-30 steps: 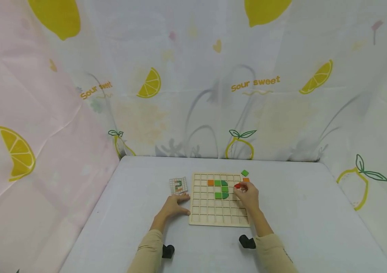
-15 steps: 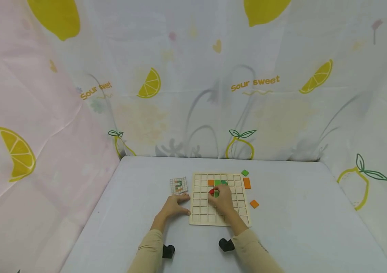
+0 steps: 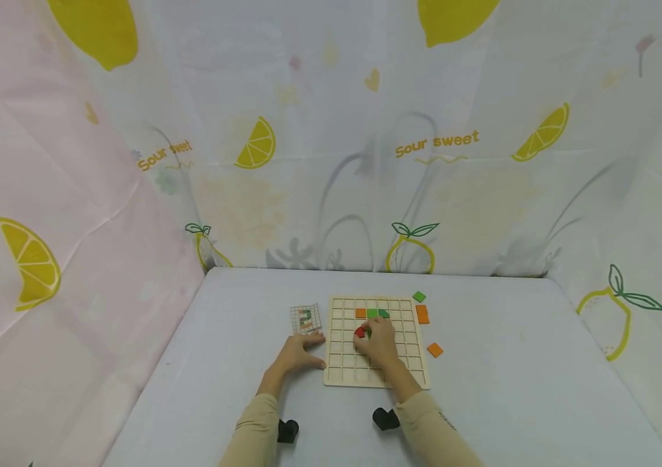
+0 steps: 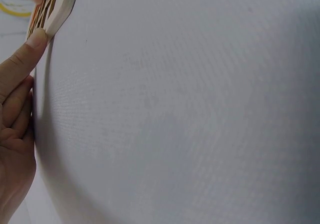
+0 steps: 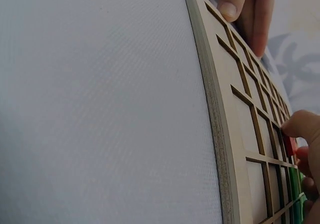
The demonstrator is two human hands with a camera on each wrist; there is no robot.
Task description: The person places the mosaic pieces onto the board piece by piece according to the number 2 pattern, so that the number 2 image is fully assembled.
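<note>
A wooden grid board [image 3: 342, 374] lies on the table. My right hand [image 3: 380, 342] is over its middle and pinches a red tile [image 3: 360, 332], also between thumb and finger in the right wrist view [image 5: 289, 145]. Along the board's upper part sit an orange square tile [image 3: 361, 313], a green square tile [image 3: 372, 313] and a darker green rounded tile [image 3: 384, 314]. Other green tiles [image 5: 294, 181] are mostly hidden under the right hand. At the board's left edge rests my left hand [image 3: 294, 352], its thumb touching the rim with fingers loosely extended.
Left of the board lies a small card [image 3: 305, 318] printed with a coloured grid figure. To the right are a loose green tile [image 3: 419, 296], an orange rectangular tile [image 3: 422, 314] and an orange square tile [image 3: 435, 350]. A printed cloth [image 3: 331, 194] hangs behind the table.
My right hand has carried the red tile leftward from the board's right edge to its middle, then slightly lower. The left hand stays at the board's left edge.
</note>
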